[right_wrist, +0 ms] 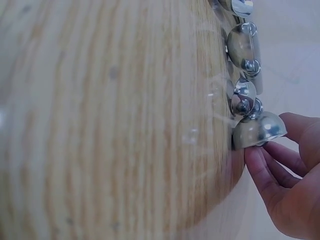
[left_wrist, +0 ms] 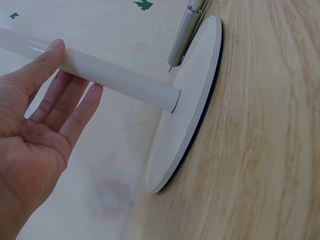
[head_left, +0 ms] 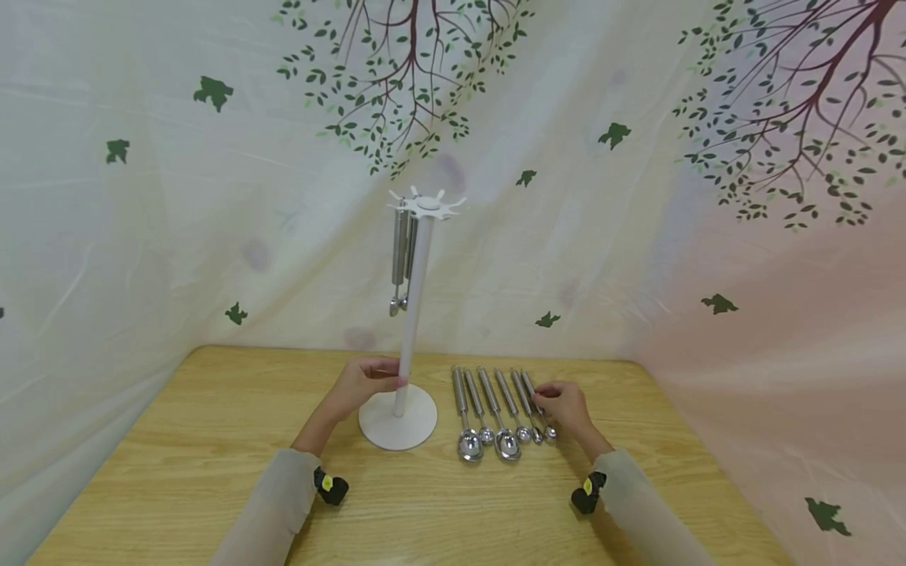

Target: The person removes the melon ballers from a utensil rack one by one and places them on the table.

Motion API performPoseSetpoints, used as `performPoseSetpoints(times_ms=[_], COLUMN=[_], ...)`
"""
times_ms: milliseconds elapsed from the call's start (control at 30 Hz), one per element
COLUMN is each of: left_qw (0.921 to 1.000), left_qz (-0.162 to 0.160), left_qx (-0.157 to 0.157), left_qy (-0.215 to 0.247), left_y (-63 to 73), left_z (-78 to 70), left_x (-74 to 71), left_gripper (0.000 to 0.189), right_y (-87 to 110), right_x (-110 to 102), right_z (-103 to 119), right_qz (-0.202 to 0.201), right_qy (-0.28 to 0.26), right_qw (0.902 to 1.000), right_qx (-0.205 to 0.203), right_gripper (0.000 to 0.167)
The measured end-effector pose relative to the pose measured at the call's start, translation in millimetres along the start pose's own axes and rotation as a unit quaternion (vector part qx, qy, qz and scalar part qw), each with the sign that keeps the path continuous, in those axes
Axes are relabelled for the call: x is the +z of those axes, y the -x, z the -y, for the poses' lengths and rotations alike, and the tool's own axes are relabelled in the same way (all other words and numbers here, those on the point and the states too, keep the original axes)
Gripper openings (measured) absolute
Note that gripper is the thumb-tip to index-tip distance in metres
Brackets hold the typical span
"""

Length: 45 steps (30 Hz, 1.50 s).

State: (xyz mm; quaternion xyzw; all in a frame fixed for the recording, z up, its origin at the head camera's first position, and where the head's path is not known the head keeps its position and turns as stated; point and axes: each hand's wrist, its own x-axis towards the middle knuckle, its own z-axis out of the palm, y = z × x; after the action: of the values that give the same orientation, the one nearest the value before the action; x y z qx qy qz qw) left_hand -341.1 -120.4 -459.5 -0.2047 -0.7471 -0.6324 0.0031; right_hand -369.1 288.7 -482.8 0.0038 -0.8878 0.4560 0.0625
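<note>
Metal scoops point(head_left: 507, 445) are lying close together on the desk point(head_left: 439, 511), so the right hand point(head_left: 568, 405), pinching the rightmost scoop point(head_left: 550, 432), is perhaps risking dragging its neighbour point(head_left: 537, 435) along, while the left hand point(head_left: 362, 387) is gripping the white hook stand point(head_left: 414, 303) beside them.

Stand point(head_left: 414, 310) on table point(head_left: 453, 523), 6 scoops point(head_left: 490, 393) at right

soft, fairly bright, even light, faint shadows beside the sleeves point(head_left: 265, 499) on the table point(head_left: 453, 519), hard glints on the metal scoops point(head_left: 507, 446), pale sheen along the post point(left_wrist: 120, 81), table grain blurred and its edge bowed in the right wrist view
</note>
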Motion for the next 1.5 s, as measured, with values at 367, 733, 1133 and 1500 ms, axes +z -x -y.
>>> performPoseSetpoints(times_ms=[367, 733, 1133, 1500], left_qw=[1.0000, 0.9999, 1.0000, 1.0000], left_qz=[0.002, 0.002, -0.003, -0.005], left_qx=[0.007, 0.010, -0.004, -0.005], left_qy=[0.001, 0.007, 0.001, -0.004], left_y=[-0.1, -1.0, -2.2, -2.0], left_z=[1.1, 1.5, 2.0, 1.6], left_x=[0.1, 0.5, 0.2, 0.7], left_gripper=[0.033, 0.033, 0.033, 0.033], right_y=[0.2, 0.4, -7.6, -27.4], right_x=[0.4, -1.4, -6.0, -6.7], right_z=[-1.1, 2.2, 15.5, 81.2], right_qz=[0.006, 0.012, -0.003, 0.009], right_qy=[-0.008, -0.006, 0.007, -0.104], right_qw=[0.9999, 0.9996, 1.0000, 0.9906], right_qx=[0.010, 0.025, 0.000, -0.088], right_gripper=[0.020, 0.022, 0.032, 0.035])
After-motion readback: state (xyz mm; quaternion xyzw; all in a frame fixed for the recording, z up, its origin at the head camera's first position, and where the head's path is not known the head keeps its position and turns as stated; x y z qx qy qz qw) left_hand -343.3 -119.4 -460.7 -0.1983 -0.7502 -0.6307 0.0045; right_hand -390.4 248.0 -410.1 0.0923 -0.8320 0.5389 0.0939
